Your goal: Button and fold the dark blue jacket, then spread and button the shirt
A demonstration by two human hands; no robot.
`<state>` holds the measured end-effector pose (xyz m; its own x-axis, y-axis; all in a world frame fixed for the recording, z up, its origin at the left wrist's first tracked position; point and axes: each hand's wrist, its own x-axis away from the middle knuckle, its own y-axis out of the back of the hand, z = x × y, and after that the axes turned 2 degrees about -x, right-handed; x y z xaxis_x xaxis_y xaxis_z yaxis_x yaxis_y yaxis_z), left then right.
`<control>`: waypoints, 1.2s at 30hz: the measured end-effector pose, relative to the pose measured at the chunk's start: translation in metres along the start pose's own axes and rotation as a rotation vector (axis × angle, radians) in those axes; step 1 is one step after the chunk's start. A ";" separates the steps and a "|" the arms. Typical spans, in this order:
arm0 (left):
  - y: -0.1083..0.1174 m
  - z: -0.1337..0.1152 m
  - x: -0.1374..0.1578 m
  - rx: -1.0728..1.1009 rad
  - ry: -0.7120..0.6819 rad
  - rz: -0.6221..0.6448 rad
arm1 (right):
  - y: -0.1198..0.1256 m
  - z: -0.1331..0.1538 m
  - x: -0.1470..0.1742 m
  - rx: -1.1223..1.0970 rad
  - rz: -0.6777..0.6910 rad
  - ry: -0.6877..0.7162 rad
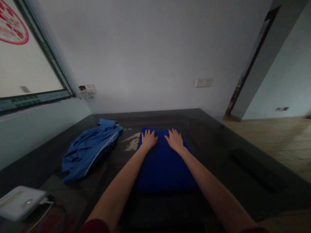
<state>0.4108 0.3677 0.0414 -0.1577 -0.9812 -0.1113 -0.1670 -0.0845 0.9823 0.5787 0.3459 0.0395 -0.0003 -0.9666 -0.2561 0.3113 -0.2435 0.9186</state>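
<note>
A deep blue folded cloth, perhaps a garment, lies flat on the dark table in front of me. My left hand rests on its far left part, palm down with the fingers spread. On the far right part lies my right hand, also flat with its fingers apart. Neither hand grips anything. Both forearms reach across the cloth's sides and hide some of its edges. To the left of it is a rumpled lighter blue garment with a white stripe.
The dark glossy table meets the wall at the back. A white box-shaped device with a cable sits at the near left. A long black object lies on the right. Wall sockets are above the table.
</note>
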 end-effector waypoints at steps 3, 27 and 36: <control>-0.026 0.014 -0.016 0.022 0.099 -0.027 | -0.030 -0.020 -0.007 0.021 0.078 -0.059; -0.046 0.021 -0.019 -0.006 0.168 -0.023 | -0.047 -0.018 -0.036 0.006 0.060 -0.090; -0.044 0.025 -0.024 0.007 0.179 0.034 | -0.061 -0.030 -0.037 0.022 0.141 -0.121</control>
<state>0.3978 0.3993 -0.0029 0.0120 -0.9987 -0.0490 -0.1711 -0.0503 0.9840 0.5885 0.3993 -0.0157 -0.0733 -0.9934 -0.0878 0.2957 -0.1057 0.9494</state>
